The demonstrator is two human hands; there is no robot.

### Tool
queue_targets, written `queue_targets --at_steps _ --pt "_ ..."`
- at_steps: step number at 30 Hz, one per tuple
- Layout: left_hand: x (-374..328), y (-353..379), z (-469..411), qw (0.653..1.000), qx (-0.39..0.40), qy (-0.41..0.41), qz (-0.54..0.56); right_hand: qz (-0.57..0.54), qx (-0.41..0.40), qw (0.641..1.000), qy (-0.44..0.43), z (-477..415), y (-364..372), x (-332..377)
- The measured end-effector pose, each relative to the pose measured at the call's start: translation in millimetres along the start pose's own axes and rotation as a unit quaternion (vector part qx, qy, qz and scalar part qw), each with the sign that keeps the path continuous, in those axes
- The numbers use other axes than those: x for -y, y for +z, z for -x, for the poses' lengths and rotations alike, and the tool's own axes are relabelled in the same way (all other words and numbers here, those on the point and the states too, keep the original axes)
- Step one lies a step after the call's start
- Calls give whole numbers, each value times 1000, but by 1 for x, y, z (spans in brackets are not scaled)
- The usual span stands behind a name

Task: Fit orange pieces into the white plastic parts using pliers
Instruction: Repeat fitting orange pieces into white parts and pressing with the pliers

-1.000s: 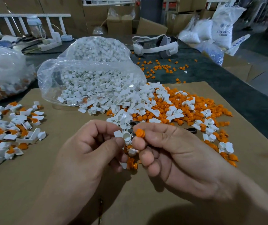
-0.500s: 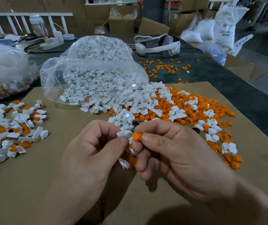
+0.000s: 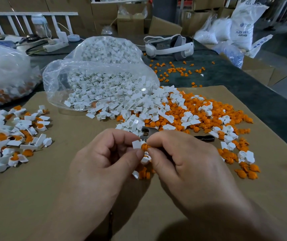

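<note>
Head view, frame centre: the orange piece (image 3: 144, 146), a second ago held apart, now sits against the white part (image 3: 136, 144); right hand (image 3: 182, 162) pinches one, left hand (image 3: 104, 164) the other. Pliers (image 3: 147, 132) lie just behind, so pressing likely follows.

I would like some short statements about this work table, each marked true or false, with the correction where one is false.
1. The left hand pinches a white part. True.
2. The right hand holds the pliers. False: it pinches an orange piece; the pliers lie on the cardboard behind the hands.
3. White parts spill from the clear bag onto the cardboard. True.
4. The headset lies on the cardboard. False: it lies on the dark table cover beyond it.
</note>
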State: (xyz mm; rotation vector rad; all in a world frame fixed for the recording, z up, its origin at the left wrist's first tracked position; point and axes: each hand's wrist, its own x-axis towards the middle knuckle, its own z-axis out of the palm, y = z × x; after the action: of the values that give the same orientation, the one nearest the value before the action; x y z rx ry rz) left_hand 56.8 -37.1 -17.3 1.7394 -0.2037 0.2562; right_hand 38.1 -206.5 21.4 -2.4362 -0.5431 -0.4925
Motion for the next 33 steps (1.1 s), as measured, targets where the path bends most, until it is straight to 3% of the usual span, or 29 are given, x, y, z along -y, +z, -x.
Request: queue_targets --at_steps 5,11,16,21,27,33 --pt "3 0 1 1000 -1 1 -19 27 95 995 -3 -7 -7 11" --pt "-1 1 2 998 10 5 -60 55 93 994 -8 -6 -2 10" --pt "0 0 0 999 13 -33 -11 49 89 995 2 -7 7 4" --pt "-6 -1 3 995 42 19 -88 67 68 995 5 -6 8 6" --pt "-5 -1 1 999 36 -15 -3 20 57 998 8 -5 0 7" --pt "0 -1 -2 1000 10 -16 5 3 75 997 10 -2 3 4"
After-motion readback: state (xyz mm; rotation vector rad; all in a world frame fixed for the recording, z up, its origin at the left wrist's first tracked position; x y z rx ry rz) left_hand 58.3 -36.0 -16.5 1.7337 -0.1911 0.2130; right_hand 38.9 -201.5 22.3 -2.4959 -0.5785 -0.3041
